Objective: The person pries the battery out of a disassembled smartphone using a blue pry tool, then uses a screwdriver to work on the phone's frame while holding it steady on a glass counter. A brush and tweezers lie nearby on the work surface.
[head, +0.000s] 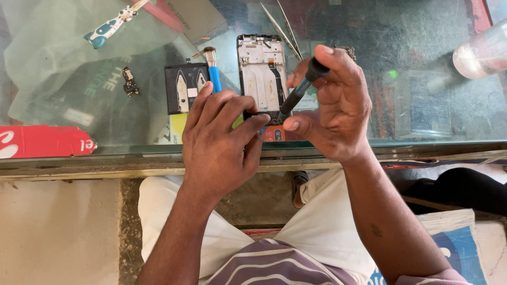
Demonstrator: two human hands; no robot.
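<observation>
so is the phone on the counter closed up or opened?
Opened. The phone lies flat on the glass counter with its back cover off, bare frame and ribbon cable showing. The left hand steadies it; the right hand holds a screwdriver at its lower end.

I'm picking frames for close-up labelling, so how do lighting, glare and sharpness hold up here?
Head view: bright daylight, with hazy reflections across the glass counter top; the opened phone frame and screwdriver in the right hand are sharp; the left hand shades the phone's lower end; the clear bottle at the right edge is washed out.
</observation>
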